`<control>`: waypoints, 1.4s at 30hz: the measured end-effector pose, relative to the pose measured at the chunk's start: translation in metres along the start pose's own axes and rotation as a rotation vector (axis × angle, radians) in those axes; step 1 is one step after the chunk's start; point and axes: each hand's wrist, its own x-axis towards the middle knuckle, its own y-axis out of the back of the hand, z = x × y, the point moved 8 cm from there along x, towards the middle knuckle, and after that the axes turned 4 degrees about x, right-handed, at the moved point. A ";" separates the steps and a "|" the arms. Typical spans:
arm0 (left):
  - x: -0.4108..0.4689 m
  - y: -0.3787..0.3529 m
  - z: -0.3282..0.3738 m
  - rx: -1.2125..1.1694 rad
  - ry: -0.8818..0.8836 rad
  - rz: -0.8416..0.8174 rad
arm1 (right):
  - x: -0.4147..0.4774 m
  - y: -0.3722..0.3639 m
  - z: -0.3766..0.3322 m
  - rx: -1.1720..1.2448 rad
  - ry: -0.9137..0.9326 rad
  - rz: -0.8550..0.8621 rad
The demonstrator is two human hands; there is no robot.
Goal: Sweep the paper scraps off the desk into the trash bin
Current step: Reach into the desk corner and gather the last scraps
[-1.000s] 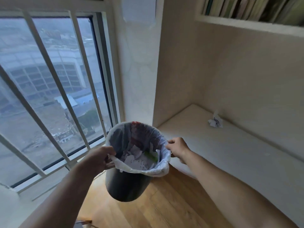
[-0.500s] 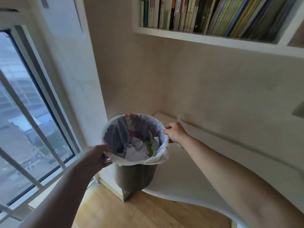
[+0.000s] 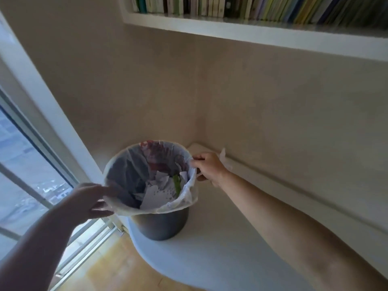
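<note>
The desk (image 3: 241, 248) runs pale and bare along the wall, its rounded end carrying the trash bin (image 3: 161, 225), which stands upright on the desk top near that end. Taking the bin as the landmark: its white liner (image 3: 184, 198) folds over the rim, and inside it lie torn paper scraps (image 3: 159, 192) with a green piece among them, so much of the sweeping looks done. The right hand (image 3: 209, 168) sits at the bin's far-right rim, fingers pinched shut on the liner edge. The left hand (image 3: 88, 201) is at the near-left rim, thumb and fingers closed around the liner and rim there. Just beyond the right hand, away from the bin and against the wall, one small white scrap (image 3: 223, 157) remains on the desk, partly hidden by the hand. That piece appears to be what is left; whether more lies further along the desk cannot be told.
</note>
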 end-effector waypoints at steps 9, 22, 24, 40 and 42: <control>-0.044 -0.022 0.109 0.176 -0.415 0.251 | -0.037 0.046 0.015 0.178 -0.063 0.186; -0.122 -0.233 0.098 0.072 -0.432 -0.392 | -0.123 0.105 0.059 0.274 -0.068 0.408; -0.123 -0.257 0.087 0.079 -0.417 -0.411 | -0.127 0.118 0.067 0.274 -0.085 0.434; 0.050 -0.418 0.018 1.021 -0.689 0.050 | -0.049 0.231 0.240 -0.852 -0.322 0.208; 0.077 -0.443 0.021 1.127 -0.711 0.092 | -0.033 0.237 0.255 -0.881 -0.320 0.193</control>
